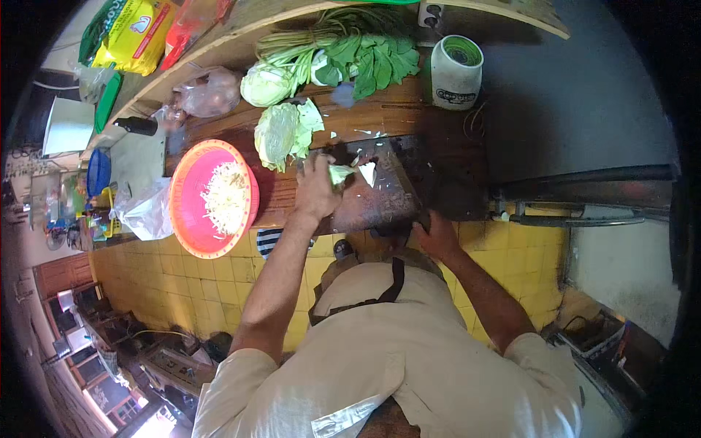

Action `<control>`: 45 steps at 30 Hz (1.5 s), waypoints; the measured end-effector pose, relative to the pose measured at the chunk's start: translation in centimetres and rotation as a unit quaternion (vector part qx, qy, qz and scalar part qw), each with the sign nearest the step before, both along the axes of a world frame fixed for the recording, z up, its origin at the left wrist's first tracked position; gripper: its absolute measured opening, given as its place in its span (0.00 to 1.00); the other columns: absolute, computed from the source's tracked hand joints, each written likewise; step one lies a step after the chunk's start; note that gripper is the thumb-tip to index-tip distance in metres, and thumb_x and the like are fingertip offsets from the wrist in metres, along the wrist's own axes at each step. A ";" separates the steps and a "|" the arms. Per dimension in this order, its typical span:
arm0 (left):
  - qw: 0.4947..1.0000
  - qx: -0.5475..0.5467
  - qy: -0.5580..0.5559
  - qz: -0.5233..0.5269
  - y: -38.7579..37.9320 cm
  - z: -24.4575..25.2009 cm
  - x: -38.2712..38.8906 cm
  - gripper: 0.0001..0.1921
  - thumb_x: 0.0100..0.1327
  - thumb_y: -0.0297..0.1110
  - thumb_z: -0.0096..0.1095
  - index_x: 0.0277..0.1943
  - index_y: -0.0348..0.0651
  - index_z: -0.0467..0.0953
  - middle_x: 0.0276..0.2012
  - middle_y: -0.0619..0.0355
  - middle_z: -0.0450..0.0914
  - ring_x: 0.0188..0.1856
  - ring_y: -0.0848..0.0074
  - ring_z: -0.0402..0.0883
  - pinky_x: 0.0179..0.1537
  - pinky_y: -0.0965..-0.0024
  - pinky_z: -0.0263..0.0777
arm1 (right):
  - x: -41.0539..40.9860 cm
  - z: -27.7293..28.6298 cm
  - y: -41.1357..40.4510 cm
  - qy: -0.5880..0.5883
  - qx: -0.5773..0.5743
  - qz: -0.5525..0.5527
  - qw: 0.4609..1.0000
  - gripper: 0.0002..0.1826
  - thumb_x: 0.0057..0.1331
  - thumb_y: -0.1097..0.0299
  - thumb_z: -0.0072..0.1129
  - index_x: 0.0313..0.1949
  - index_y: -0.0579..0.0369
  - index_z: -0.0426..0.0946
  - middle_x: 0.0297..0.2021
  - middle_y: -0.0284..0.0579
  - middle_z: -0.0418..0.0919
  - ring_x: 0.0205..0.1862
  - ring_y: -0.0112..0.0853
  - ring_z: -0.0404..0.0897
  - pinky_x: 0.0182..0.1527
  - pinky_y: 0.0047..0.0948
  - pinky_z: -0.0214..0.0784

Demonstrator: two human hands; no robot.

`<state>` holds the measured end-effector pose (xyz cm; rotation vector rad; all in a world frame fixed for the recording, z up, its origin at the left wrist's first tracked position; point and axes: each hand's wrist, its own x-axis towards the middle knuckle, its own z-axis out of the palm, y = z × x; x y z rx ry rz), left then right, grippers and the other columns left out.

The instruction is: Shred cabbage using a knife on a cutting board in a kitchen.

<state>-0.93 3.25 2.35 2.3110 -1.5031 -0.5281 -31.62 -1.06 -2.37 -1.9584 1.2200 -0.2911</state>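
Observation:
My left hand is over the dark cutting board, its fingers closed around a pale green cabbage piece. A white cabbage chunk lies on the board just right of that hand. My right hand is at the board's near right corner, gripping a dark handle that looks like a knife's; the blade is hard to tell from the dark board. Beyond my left hand sits a partly cut cabbage with loose outer leaves. Left of it, an orange-pink plastic basin holds shredded cabbage.
Leafy greens and a whole cabbage lie at the back of the wooden table. A white cylindrical container stands back right. A bag of eggs and a clear plastic bag are on the left. Overhead runs a shelf edge.

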 end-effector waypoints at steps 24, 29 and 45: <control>0.825 -0.138 0.535 0.118 14.5 -3.1 -5.6 0.36 0.65 0.39 0.67 0.72 0.49 0.57 0.63 0.51 0.71 0.62 0.67 0.71 0.62 0.63 0.67 | 9.9 -1.2 -4.2 -0.155 0.004 -0.069 0.986 0.26 0.56 0.68 0.71 0.51 0.61 0.70 0.41 0.45 0.77 0.37 0.31 0.78 0.37 0.31 0.72; 0.544 -0.188 0.795 0.193 19.1 -5.5 -3.6 0.27 0.71 0.32 0.58 0.70 0.54 0.61 0.60 0.53 0.72 0.56 0.68 0.78 0.53 0.61 0.78 | 17.6 1.7 8.7 -0.199 0.146 0.140 0.959 0.25 0.57 0.64 0.69 0.50 0.61 0.72 0.39 0.50 0.81 0.41 0.36 0.82 0.46 0.34 0.73; 0.641 0.024 0.410 0.649 33.2 -19.2 12.2 0.31 0.67 0.59 0.54 0.68 0.57 0.62 0.62 0.51 0.69 0.56 0.60 0.71 0.51 0.41 0.67 | 7.0 1.7 7.2 -0.094 0.257 -0.159 0.949 0.15 0.66 0.62 0.63 0.44 0.57 0.71 0.32 0.41 0.79 0.30 0.25 0.80 0.33 0.27 0.74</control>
